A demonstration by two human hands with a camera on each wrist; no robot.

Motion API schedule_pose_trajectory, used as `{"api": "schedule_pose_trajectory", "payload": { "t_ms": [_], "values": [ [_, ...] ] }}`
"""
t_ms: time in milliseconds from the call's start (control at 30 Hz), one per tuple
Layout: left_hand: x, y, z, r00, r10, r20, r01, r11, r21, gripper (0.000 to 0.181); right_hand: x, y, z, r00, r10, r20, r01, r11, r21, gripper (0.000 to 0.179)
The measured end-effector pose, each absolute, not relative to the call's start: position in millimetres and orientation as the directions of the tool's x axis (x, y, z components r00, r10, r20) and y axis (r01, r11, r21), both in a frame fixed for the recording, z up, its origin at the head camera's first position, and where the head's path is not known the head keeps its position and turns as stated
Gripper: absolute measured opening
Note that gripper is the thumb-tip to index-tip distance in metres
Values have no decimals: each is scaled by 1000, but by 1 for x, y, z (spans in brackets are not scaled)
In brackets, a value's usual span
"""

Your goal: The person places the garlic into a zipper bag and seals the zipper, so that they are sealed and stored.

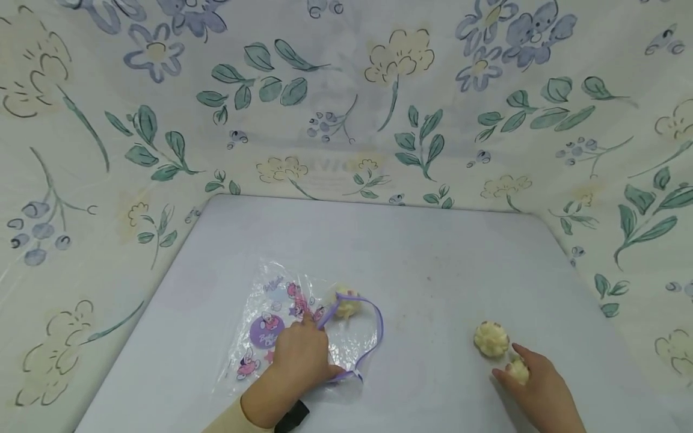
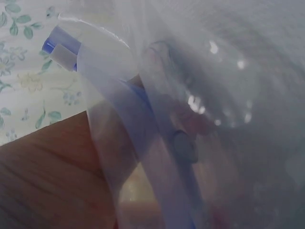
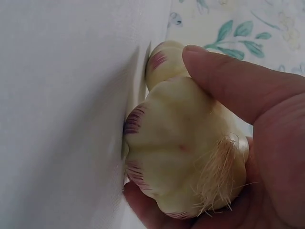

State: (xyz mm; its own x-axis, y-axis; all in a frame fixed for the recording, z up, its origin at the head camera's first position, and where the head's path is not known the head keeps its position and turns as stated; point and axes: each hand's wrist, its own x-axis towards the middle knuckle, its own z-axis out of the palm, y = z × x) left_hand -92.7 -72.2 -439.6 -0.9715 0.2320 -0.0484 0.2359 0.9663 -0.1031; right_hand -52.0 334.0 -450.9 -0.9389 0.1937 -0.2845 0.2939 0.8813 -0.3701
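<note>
My left hand point(image 1: 300, 355) holds a clear plastic zip bag point(image 1: 246, 325) by its mouth, thumb at the lower end of the purple zip strip point(image 1: 381, 328). That strip bows out into a wide loop. Pink cartoon prints cover the bag. A garlic bulb point(image 1: 346, 304) shows at the bag's mouth, crossed by the strip. In the left wrist view, cloudy film point(image 2: 214, 157) hides most of the fingers. My right hand point(image 1: 547, 391) grips another garlic bulb point(image 3: 176, 143) between thumb and fingers, its dry roots facing the wrist. A third garlic bulb point(image 1: 491, 340) lies just beyond it.
Everything lies on a white table point(image 1: 433, 252) with rounded far corners. Flower-printed cloth point(image 1: 346, 138) rises behind and on both sides of it. A black piece point(image 1: 292, 417) shows beneath the left wrist.
</note>
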Motion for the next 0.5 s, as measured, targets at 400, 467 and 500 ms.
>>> {"api": "schedule_pose_trajectory", "payload": {
  "t_ms": [400, 467, 500],
  "values": [
    [-93, -71, -438, -973, 217, -79, 223, 970, -92, 93, -43, 335, -450, -808, 532, -252, 589, 737, -333, 112],
    [-93, -71, -437, -974, 211, -87, 218, 971, -93, 93, -43, 338, -449, -799, 530, -283, 600, 733, -321, 112],
    [-93, -71, -437, -974, 209, -90, 217, 972, -95, 93, -43, 340, -449, -797, 524, -301, 602, 733, -317, 113]
  ]
}}
